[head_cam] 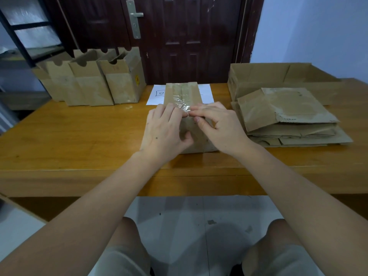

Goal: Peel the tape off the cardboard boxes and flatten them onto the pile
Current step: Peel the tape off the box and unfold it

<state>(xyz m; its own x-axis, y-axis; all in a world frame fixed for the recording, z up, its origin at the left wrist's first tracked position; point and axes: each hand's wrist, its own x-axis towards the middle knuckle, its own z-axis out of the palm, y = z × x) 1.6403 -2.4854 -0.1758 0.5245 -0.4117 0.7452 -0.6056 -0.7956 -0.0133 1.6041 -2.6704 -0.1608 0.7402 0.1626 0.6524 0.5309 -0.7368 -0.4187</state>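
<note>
A glossy orange-brown wooden table [83, 136] carries everything. At its far left stands a row of open brown cardboard boxes [93, 80]. In the middle lies a white sheet of paper [206, 92], and on it rests a closed brown cardboard box with clear tape [182, 94]. At the right lies a pile of flattened brown cardboard [288, 116], just in front of a large shallow cardboard tray [258, 76].

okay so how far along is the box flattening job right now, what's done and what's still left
Done: a stack of flattened brown cardboard boxes lies on the right of the wooden table. In hand: the left hand and right hand work at the near edge of a brown cardboard box, where its clear tape strip is still stuck on. Left: a row of upright open cardboard boxes at the back left.
</note>
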